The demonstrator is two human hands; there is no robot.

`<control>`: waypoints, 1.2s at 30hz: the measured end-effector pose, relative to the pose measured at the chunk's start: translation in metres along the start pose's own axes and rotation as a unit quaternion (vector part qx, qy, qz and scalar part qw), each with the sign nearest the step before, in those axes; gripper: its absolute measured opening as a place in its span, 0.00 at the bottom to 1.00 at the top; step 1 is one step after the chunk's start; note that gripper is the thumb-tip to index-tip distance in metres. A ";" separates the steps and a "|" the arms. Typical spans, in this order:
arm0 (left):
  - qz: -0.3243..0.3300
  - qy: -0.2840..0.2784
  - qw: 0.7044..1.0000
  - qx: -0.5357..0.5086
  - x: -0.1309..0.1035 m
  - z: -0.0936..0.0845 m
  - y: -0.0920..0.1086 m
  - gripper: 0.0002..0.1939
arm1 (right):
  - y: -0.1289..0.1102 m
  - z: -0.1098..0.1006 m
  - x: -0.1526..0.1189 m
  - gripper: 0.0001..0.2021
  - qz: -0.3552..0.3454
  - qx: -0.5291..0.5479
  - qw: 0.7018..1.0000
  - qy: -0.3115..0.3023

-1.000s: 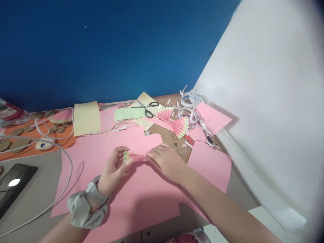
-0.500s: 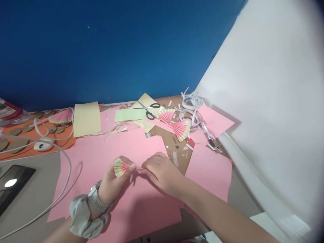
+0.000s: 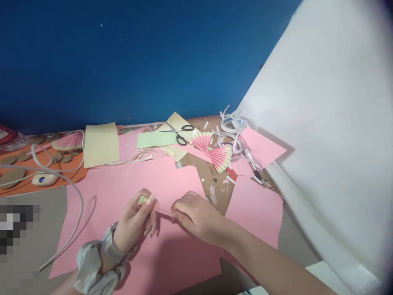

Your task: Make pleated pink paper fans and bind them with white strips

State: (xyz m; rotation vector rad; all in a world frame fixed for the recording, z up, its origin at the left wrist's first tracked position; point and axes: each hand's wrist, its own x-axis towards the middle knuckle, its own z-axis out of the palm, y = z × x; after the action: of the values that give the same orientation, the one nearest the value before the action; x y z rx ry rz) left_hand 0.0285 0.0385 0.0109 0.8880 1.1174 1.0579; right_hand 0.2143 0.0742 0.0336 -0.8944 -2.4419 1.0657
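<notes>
Between my hands a narrow folded paper strip (image 3: 162, 210), pink with a green end, is held above the large pink sheets (image 3: 116, 184). My left hand (image 3: 136, 219) pinches it near the green end, thumb on top, with the lower fingers curled loosely below. The fingers of my right hand (image 3: 192, 213) close on its other end. Most of the green end is hidden by my left fingers. Beyond my hands, a pleated pink-and-green paper bow (image 3: 217, 157) lies on brown cardboard (image 3: 199, 164).
Black-handled scissors (image 3: 181, 135) rest on green paper (image 3: 155, 139) and yellow paper. Tape rolls (image 3: 231, 125), paper scraps and a pen (image 3: 256, 174) lie at the back right. White cables (image 3: 80, 205) cross the left side, near a yellow sheet (image 3: 101, 144). A white wall rises on the right.
The fanned green-and-pink end at my left hand is now pressed narrow, and more of the strip shows between my hands. My left hand has shifted slightly left.
</notes>
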 end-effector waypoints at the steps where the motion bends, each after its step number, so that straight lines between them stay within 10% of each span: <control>1: -0.003 0.001 1.000 -0.005 0.000 0.000 0.000 0.15 | 0.000 0.000 0.000 0.10 0.003 0.003 1.000 -0.002; 24: -0.025 0.021 0.999 0.024 0.002 -0.003 -0.001 0.18 | 0.007 0.006 -0.003 0.10 0.000 -0.020 1.000 0.001; 36: 0.035 0.119 0.992 0.014 0.010 -0.011 0.005 0.17 | 0.017 -0.011 -0.003 0.13 0.094 -0.041 0.995 -0.013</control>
State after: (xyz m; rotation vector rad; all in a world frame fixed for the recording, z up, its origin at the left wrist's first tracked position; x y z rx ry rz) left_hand 0.0177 0.0502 0.0107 0.8431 1.3108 1.2320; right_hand 0.2289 0.0869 0.0284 -1.1621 -2.4783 1.0504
